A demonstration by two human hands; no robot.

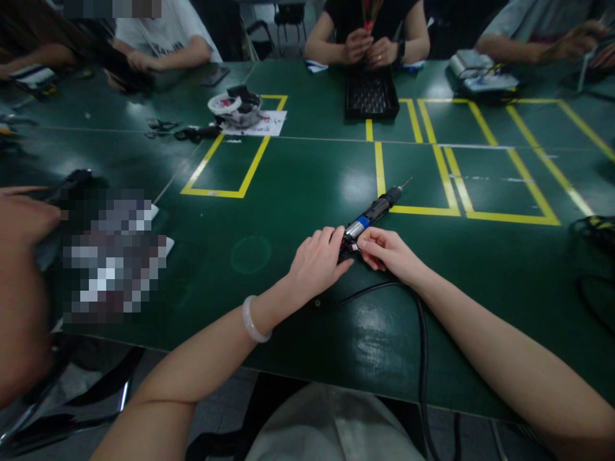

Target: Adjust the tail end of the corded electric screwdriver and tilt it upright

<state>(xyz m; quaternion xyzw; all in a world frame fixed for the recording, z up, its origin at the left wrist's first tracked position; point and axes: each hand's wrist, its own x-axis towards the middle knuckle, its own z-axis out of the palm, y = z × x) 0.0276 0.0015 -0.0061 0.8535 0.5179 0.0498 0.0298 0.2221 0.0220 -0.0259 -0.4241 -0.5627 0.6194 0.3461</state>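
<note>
At the centre of the frame, a slim black rod-shaped tool (364, 222) with a silver metal section and a blue band lies at a slant over the dark green worktop (307, 173), its thin metal tip pointing to the upper right and reaching over a corner of yellow tape. The left hand (318, 264) is palm down, its fingers curved together over the tool's rear end and its thumb on the near side, holding it. The right hand (384, 251) is nearly closed, thumb and forefinger pinched at a small white connector (354, 246) with thin coloured wires, just beside the left hand's fingertips. Below the hands, a thick black cable (423, 346) bends across the worktop and drops over its near edge, close to the right forearm. That edge runs along the lower part of the frame, under both forearms, in front of the person's body. Plain green surface stretches from the left hand to the yellow tape outline (211, 193) at left of centre, and from the right forearm to the loops of black cable (596, 230) at the right edge. Farther off, a black plastic tray (372, 116) stands at upper centre before a co-worker, well apart from the tool's tip. Another person's blurred arm (22, 269) comes in over the worktop at the left edge of the frame.
</note>
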